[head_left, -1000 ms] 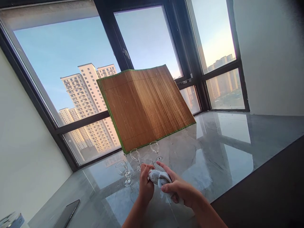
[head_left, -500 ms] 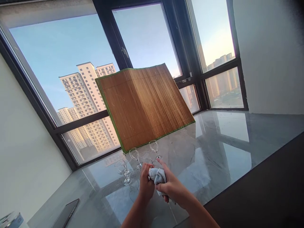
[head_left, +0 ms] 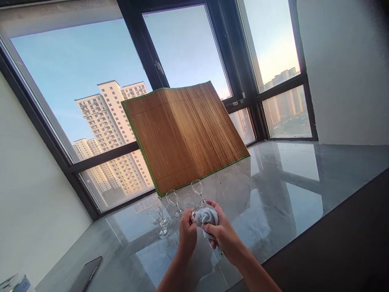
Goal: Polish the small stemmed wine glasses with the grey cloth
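My left hand (head_left: 187,232) is closed around a wine glass (head_left: 193,216), of which only a small shiny clear part shows between the fingers and the cloth. Wrapped in my right hand (head_left: 223,229) is a light grey cloth (head_left: 208,219), bunched up against the glass. Several small stemmed wine glasses stand upright beyond and left of my hands: one glass (head_left: 197,188) just past my right fingers, another glass (head_left: 172,198) beyond my left hand, and a nearer glass (head_left: 155,214) overlapping one behind it.
A brown bamboo mat (head_left: 185,134) with green edging leans against the windows at the back. On the glossy grey marble counter (head_left: 282,162), a dark phone (head_left: 85,274) lies at the near left. A white and blue container (head_left: 18,284) is partly visible in the lower-left corner.
My right hand and the cloth have shifted slightly right and up, and the cloth has turned. A glassy bit now shows beside my left fingers. The standing glasses have stayed put.
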`<state>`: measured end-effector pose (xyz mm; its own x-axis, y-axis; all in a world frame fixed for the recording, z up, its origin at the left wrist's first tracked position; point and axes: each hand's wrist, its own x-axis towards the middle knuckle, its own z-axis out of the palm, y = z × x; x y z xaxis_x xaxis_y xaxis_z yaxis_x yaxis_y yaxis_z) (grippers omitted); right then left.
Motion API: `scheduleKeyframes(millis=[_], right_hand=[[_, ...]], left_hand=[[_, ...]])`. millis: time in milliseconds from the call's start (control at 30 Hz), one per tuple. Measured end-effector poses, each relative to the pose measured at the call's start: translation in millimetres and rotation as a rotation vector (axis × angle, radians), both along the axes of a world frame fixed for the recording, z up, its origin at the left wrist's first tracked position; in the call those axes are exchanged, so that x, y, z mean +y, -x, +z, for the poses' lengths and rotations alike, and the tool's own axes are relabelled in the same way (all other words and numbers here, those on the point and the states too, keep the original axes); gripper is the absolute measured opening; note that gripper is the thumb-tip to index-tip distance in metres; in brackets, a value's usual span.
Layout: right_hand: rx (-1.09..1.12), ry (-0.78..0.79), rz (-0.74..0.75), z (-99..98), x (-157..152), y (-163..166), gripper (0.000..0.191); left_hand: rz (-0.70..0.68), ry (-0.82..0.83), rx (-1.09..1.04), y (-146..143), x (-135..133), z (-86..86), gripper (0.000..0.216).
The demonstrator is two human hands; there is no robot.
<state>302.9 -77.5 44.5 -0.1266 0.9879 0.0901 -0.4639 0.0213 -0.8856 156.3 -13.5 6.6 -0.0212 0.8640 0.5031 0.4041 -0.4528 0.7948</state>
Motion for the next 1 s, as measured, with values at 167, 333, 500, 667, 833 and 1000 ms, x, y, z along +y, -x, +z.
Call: scheduleKeyframes(millis=[167,333,500,667,833,1000], right_hand=[[0.088,0.012,-0.042,3.9,-3.4,4.1,0.074],[0.072,-0.023,-0.166,16.6,-7.2,-9.4,0.068],[0.069,0.002,-0.335,17.4,4.9,-42.9,0.063],[-0.585,0.005,-0.559,-6.9,30.5,-67.7,0.065],[-1.164,0.04,-0.512,-27.6,46.7,-73.0,0.072],[-1.381,-0.025,-0.589,-36.1,48.8,-67.0,0.07]], left_hand=[[-0.06,0.082,-0.088,-3.7,-1.6,1.4,0.004],[-0.069,0.171,-0.309,8.6,8.3,-1.4,0.009],[0.01,0.242,-0.454,24.3,11.0,-2.4,0.025],[-0.134,0.455,-0.603,7.6,-4.5,0.9,0.034],[-0.152,0.607,-0.851,-27.6,0.5,10.5,0.038],[-0.184,0.674,-0.89,-67.7,27.8,16.2,0.031]])
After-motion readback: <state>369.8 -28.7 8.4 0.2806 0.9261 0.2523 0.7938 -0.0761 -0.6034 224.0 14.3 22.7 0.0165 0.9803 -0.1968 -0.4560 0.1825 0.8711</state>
